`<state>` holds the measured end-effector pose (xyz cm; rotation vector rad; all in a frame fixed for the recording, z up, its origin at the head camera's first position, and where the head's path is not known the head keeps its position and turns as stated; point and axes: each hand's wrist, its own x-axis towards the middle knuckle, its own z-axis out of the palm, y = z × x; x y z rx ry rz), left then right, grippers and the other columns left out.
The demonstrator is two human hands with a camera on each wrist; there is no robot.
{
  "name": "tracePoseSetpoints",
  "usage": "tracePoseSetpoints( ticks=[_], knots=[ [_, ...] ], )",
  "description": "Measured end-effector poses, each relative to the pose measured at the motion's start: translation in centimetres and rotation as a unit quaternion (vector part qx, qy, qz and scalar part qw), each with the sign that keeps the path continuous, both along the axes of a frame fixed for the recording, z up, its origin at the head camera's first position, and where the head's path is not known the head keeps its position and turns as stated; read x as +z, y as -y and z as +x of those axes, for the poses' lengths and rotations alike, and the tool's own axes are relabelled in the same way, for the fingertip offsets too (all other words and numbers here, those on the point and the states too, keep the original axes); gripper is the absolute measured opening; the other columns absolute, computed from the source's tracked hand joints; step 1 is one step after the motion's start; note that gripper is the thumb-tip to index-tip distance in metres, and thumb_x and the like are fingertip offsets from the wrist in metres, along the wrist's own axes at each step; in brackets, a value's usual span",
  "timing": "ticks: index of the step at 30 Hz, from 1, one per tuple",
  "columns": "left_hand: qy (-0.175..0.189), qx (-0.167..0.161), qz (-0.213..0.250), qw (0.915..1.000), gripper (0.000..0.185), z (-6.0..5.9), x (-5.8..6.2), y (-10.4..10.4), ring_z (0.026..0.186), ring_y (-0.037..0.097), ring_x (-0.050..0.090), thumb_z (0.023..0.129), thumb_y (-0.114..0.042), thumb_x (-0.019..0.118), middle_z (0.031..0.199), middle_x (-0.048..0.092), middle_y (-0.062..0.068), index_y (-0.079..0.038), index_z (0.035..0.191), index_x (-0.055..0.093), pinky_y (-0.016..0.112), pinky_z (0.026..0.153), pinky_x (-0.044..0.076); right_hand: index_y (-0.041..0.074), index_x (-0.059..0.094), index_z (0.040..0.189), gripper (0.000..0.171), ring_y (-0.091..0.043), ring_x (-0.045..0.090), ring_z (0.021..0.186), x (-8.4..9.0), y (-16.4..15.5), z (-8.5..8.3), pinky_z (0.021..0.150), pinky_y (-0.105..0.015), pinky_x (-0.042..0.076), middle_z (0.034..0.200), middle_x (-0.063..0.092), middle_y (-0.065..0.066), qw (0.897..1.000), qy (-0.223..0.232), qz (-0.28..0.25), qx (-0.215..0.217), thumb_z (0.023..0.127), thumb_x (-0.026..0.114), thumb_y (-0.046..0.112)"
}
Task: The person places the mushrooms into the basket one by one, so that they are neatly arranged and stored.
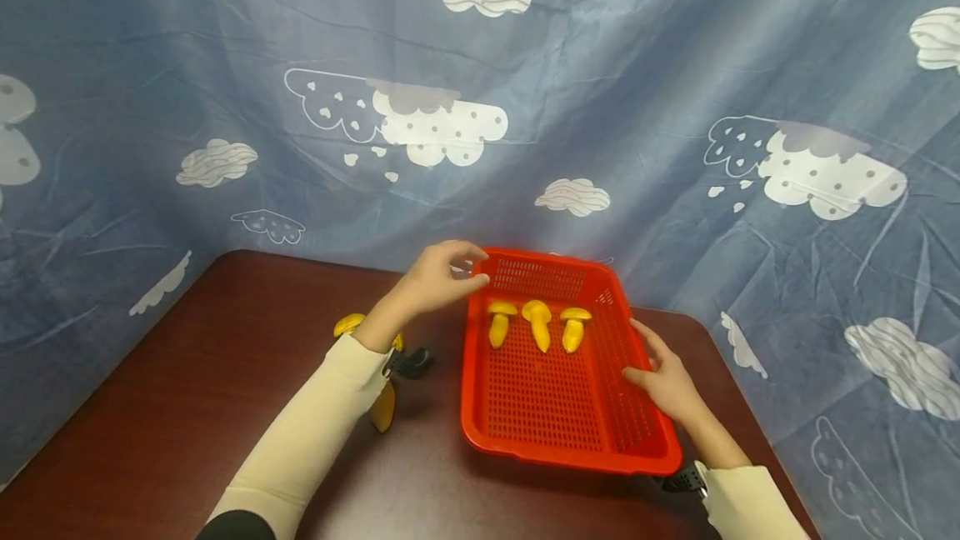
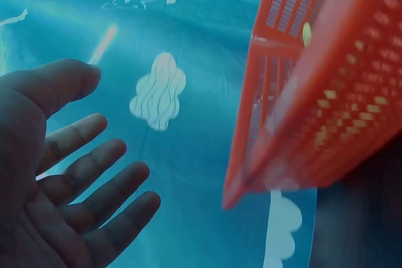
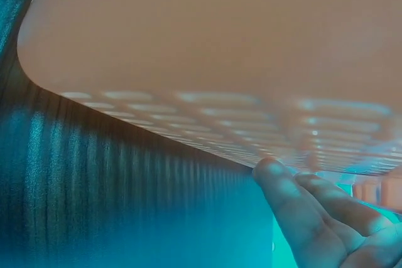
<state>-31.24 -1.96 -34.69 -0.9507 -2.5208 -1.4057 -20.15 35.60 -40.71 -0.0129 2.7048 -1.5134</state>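
Nearest the head camera are the two cream sleeves, the left one (image 1: 300, 432) running up from 7 o'clock and the right one (image 1: 750, 502) at 5 o'clock. Beyond them lies the red basket (image 1: 525, 440) on the dark brown worktop (image 1: 187, 407), slightly right of centre. The right hand (image 1: 667, 377) rests on the basket's right rim at about 3 o'clock of the basket, fingers fairly straight and laid along the wall, not curled round it. Inside the basket, toward its far end, three yellow mushroom toys (image 1: 537, 322) lie side by side, stems pointing near. The left hand (image 1: 438, 277) is at the far left corner of the basket, about 11 o'clock, its grip loose with fingertips at the rim; whether they touch it cannot be told from the head view. Two more yellow pieces (image 1: 382, 407) lie on the worktop under the left forearm, at 9 o'clock from the basket.

The left wrist view shows what the head view leaves unsure: the left palm (image 2: 56, 180) is spread, fingers apart and holding nothing, with the basket corner (image 2: 264, 167) just beside it but clear of it. The right wrist view shows the basket's underside (image 3: 207, 61) close overhead and straight fingers (image 3: 295, 211) against its lower edge. Farthest back hangs a blue cloud-print cloth (image 1: 480, 90).
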Motion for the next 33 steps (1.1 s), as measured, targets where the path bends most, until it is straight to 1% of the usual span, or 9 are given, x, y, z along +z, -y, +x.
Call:
tracePoseSetpoints(
  ticks=[5, 8, 11, 15, 20, 25, 29, 32, 33],
  knots=[
    [0.009, 0.007, 0.012, 0.9999, 0.031, 0.3, -0.6, 1.7, 0.103, 0.030, 0.066, 0.084, -0.021, 0.072, 0.115, 0.065, 0.010, -0.009, 0.112, 0.067, 0.037, 0.084, 0.056, 0.017, 0.017, 0.155, 0.079, -0.024, 0.070, 0.076, 0.0, 0.0, 0.0, 0.061, -0.038, 0.059, 0.118, 0.054, -0.041, 1.000, 0.005, -0.007, -0.001, 0.090, 0.058, 0.000],
    [0.003, 0.019, -0.007, 0.9998, 0.031, 0.7, -1.0, 2.6, 0.103, 0.027, 0.066, 0.084, -0.021, 0.072, 0.114, 0.067, 0.009, -0.009, 0.112, 0.067, 0.035, 0.084, 0.056, 0.016, 0.017, 0.155, 0.079, -0.021, 0.070, 0.075, -0.1, 0.0, 0.1, 0.062, -0.037, 0.059, 0.117, 0.054, -0.041, 1.000, 0.005, -0.009, -0.002, 0.089, 0.058, -0.001],
    [-0.012, 0.033, -0.033, 0.9988, 0.032, 1.1, -1.4, 3.4, 0.102, 0.024, 0.065, 0.084, -0.024, 0.073, 0.113, 0.068, 0.007, -0.010, 0.113, 0.067, 0.035, 0.088, 0.054, 0.016, 0.018, 0.154, 0.079, -0.020, 0.069, 0.075, 0.0, -0.1, 0.1, 0.061, -0.037, 0.058, 0.115, 0.055, -0.041, 1.000, 0.003, -0.012, -0.003, 0.089, 0.059, -0.002],
    [-0.023, 0.041, -0.059, 0.9972, 0.034, 1.7, -1.7, 4.4, 0.105, 0.028, 0.062, 0.084, -0.027, 0.072, 0.113, 0.068, 0.007, -0.010, 0.113, 0.067, 0.041, 0.092, 0.049, 0.016, 0.017, 0.155, 0.079, -0.021, 0.070, 0.076, 0.0, -0.1, 0.0, 0.062, -0.038, 0.059, 0.117, 0.054, -0.041, 1.000, 0.004, -0.017, -0.002, 0.089, 0.059, -0.001],
    [-0.006, 0.061, -0.090, 0.9941, 0.035, 2.7, -2.1, 5.7, 0.110, 0.026, 0.060, 0.084, -0.032, 0.072, 0.113, 0.067, 0.005, -0.011, 0.112, 0.068, 0.043, 0.096, 0.048, 0.018, 0.016, 0.155, 0.080, -0.022, 0.070, 0.078, -0.1, -0.2, 0.0, 0.063, -0.038, 0.059, 0.121, 0.052, -0.041, 1.000, 0.009, -0.020, -0.001, 0.090, 0.059, 0.001],
    [0.009, 0.078, -0.136, 0.9876, 0.035, 3.4, -3.0, 7.1, 0.112, 0.023, 0.060, 0.084, -0.037, 0.071, 0.115, 0.067, 0.003, -0.015, 0.111, 0.068, 0.042, 0.097, 0.048, 0.018, 0.015, 0.155, 0.080, -0.021, 0.070, 0.077, -0.1, -0.3, 0.0, 0.062, -0.038, 0.059, 0.120, 0.052, -0.042, 1.000, 0.011, -0.024, 0.000, 0.090, 0.059, 0.001],
    [0.028, 0.079, -0.168, 0.9823, 0.034, 4.1, -3.7, 8.1, 0.112, 0.026, 0.061, 0.085, -0.038, 0.071, 0.118, 0.066, 0.006, -0.016, 0.110, 0.068, 0.044, 0.093, 0.049, 0.016, 0.015, 0.155, 0.080, -0.019, 0.070, 0.075, -0.1, -0.3, 0.0, 0.062, -0.038, 0.059, 0.118, 0.053, -0.042, 1.000, 0.008, -0.026, 0.003, 0.090, 0.058, 0.000],
    [0.053, 0.080, -0.181, 0.9788, 0.033, 4.7, -4.1, 8.7, 0.109, 0.027, 0.062, 0.084, -0.037, 0.071, 0.118, 0.066, 0.007, -0.017, 0.110, 0.068, 0.044, 0.089, 0.051, 0.016, 0.015, 0.155, 0.080, -0.018, 0.070, 0.075, -0.1, -0.3, -0.1, 0.062, -0.037, 0.059, 0.118, 0.053, -0.042, 1.000, 0.007, -0.028, 0.006, 0.090, 0.058, 0.000],
    [0.055, 0.078, -0.184, 0.9782, 0.033, 4.9, -4.2, 8.9, 0.107, 0.027, 0.063, 0.084, -0.036, 0.072, 0.117, 0.066, 0.007, -0.017, 0.110, 0.068, 0.043, 0.087, 0.052, 0.015, 0.015, 0.155, 0.080, -0.018, 0.070, 0.075, -0.1, -0.3, -0.1, 0.062, -0.037, 0.059, 0.119, 0.052, -0.042, 1.000, 0.006, -0.028, 0.007, 0.090, 0.058, 0.000]
  ],
)
